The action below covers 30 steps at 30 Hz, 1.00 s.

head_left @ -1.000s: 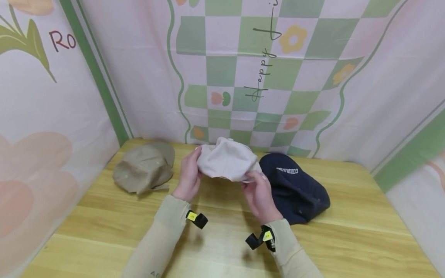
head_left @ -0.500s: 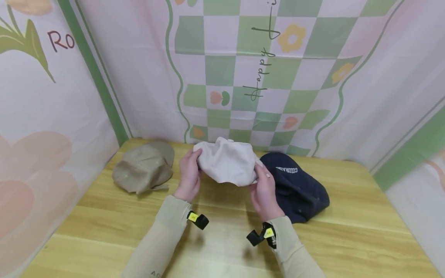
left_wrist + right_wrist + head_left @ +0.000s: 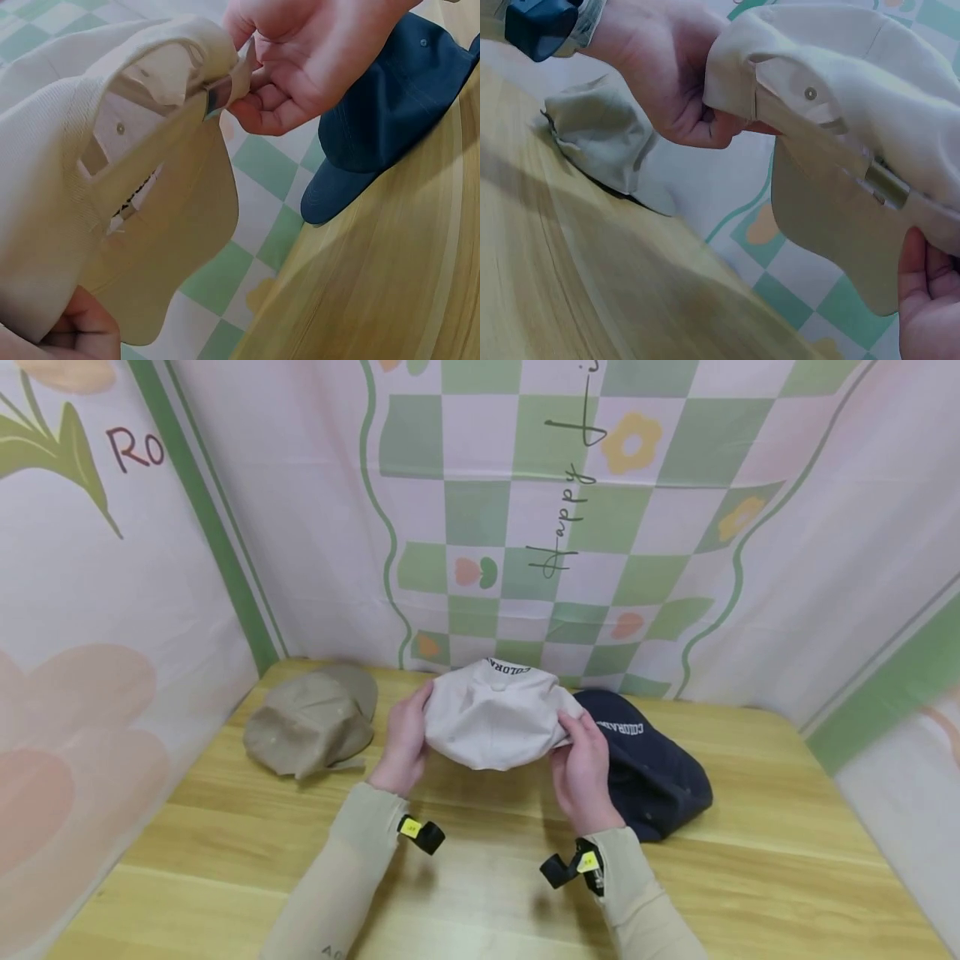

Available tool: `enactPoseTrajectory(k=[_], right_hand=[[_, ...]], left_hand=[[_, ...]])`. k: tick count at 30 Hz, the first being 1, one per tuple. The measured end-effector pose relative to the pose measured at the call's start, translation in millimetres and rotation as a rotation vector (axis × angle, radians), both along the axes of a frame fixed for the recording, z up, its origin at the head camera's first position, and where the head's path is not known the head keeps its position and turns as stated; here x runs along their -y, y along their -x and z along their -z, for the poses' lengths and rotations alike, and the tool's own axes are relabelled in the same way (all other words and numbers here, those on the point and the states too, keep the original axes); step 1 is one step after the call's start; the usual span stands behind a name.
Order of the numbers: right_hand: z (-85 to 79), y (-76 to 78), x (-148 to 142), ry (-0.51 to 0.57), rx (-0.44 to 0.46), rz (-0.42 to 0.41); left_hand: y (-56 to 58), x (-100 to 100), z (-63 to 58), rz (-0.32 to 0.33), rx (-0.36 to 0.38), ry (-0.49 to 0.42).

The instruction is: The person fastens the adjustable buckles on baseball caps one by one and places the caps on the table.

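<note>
A cream baseball cap (image 3: 495, 722) is held up over the table by both hands, its crown toward me and dark lettering at its far top edge. My left hand (image 3: 405, 739) grips its left edge. On the other side, the right hand (image 3: 583, 768) pinches the edge close to the back strap. The left wrist view shows the strap's metal buckle (image 3: 217, 97) beside the right fingers (image 3: 262, 109), with the brim (image 3: 172, 255) hanging below the back opening. In the right wrist view, left fingers (image 3: 724, 127) curl around the cap's edge.
A khaki cap (image 3: 311, 722) lies at the table's back left. Behind the right hand lies a navy cap (image 3: 652, 777) with white lettering, partly covered by that hand. A patterned curtain (image 3: 480, 510) hangs right behind the wooden table (image 3: 480, 877).
The right hand has shifted right along the cream cap's edge. The cap now looks wider and tips toward me, bringing its lettering and top button into view.
</note>
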State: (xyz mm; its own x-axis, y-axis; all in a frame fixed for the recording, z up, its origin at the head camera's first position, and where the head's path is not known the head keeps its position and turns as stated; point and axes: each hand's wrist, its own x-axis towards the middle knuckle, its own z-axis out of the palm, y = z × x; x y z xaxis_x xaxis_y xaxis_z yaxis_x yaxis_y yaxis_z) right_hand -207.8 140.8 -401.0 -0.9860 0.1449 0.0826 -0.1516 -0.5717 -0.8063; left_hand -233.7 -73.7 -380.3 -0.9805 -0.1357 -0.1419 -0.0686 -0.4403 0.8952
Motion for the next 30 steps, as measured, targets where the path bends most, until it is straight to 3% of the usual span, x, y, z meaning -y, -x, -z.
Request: enactPoseTrajectory(k=[5, 11, 19, 30], right_hand=[[-0.6, 0.8, -1.8, 0.012, 0.023, 0.012], [0.1, 1.6, -0.8, -0.119, 0.052, 0.044], [-1.1, 0.1, -5.1, -0.250, 0.058, -0.007], [0.0, 4.1, -7.9, -0.120, 0.051, 0.022]], left_hand=[[0.1, -0.9, 1.7, 0.000, -0.032, 0.002], [-0.5, -3.3, 3.5, -0.007, -0.080, 0.017], [0.2, -0.3, 2.9, 0.016, -0.040, 0.171], [1.4, 5.5, 0.6, 0.032, -0.074, 0.147]])
